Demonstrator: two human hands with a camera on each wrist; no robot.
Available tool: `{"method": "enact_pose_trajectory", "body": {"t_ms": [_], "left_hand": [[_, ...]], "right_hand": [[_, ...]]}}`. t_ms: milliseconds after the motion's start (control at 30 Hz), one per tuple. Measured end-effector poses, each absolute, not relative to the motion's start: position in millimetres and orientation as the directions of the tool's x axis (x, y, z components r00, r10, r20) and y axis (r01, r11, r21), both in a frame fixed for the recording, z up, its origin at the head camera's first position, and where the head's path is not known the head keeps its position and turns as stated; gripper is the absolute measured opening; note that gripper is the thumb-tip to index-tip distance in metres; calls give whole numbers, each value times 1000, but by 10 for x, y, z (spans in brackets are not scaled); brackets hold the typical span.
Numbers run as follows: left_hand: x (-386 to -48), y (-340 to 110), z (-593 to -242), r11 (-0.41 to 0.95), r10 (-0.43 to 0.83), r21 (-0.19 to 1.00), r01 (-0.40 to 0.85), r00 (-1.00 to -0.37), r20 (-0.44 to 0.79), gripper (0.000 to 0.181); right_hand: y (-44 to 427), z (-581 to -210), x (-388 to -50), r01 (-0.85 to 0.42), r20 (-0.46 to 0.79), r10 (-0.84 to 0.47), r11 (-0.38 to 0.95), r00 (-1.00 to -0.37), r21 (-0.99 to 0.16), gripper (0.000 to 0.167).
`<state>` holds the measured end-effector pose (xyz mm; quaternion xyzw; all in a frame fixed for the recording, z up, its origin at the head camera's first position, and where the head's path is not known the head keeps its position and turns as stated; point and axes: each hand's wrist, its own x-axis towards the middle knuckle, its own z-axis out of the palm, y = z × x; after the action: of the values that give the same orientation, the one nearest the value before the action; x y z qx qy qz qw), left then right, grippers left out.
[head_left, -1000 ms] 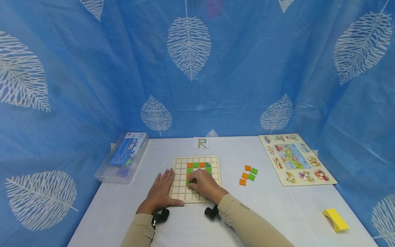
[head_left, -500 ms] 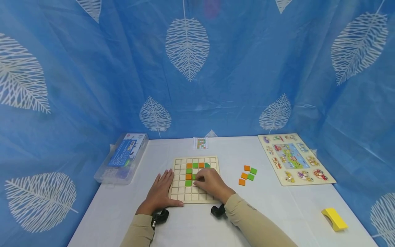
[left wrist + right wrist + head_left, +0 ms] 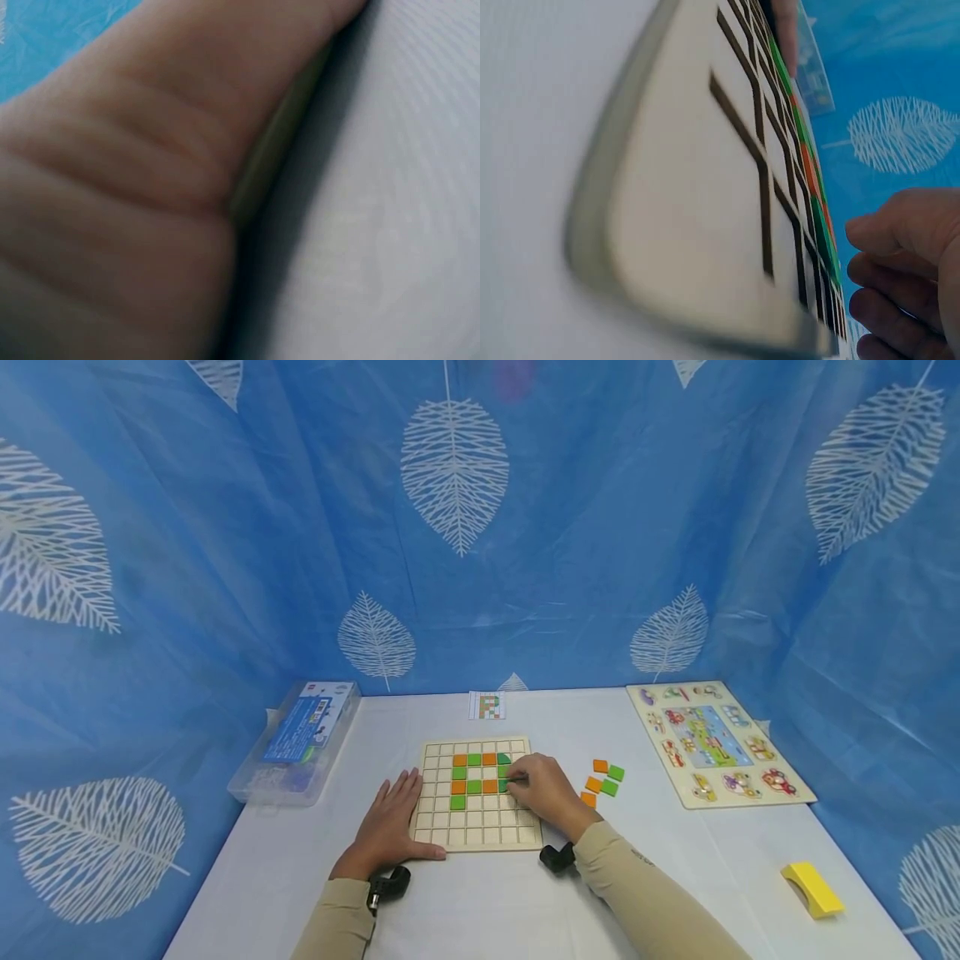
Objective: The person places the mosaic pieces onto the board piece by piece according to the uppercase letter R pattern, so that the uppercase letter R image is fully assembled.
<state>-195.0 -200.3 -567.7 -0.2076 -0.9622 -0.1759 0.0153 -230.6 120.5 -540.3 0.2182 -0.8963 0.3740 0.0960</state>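
While left hand (image 3: 387,823) spread against grid board (image 3: 474,819), right hand (image 3: 549,787) curled, hold unclear; loose tiles (image 3: 593,785) lay nearer it, at three o'clock.

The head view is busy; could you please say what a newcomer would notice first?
The leaf-patterned blue backdrop would likely strike first, filling the upper picture. Below, orange and green tiles stand out on the wooden grid board, between left hand and right hand. A yellow block sits lower right.
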Motion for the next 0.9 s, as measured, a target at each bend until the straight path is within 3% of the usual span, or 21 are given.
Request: {"method": "enact_pose_trajectory", "body": {"t_ms": [567,900], "left_hand": [[-1970,-1988,-5654,864,384,331,380,-922,58,149],[-1952,-1999,-5671,861,387,335,383,-920,59,149]], "right_hand": [[1758,-5290,-2374,-357,280,-234,745,-931,-564,18],[2103,-5299,-2364,-334,264,-216,746,-940,-576,20]]}}
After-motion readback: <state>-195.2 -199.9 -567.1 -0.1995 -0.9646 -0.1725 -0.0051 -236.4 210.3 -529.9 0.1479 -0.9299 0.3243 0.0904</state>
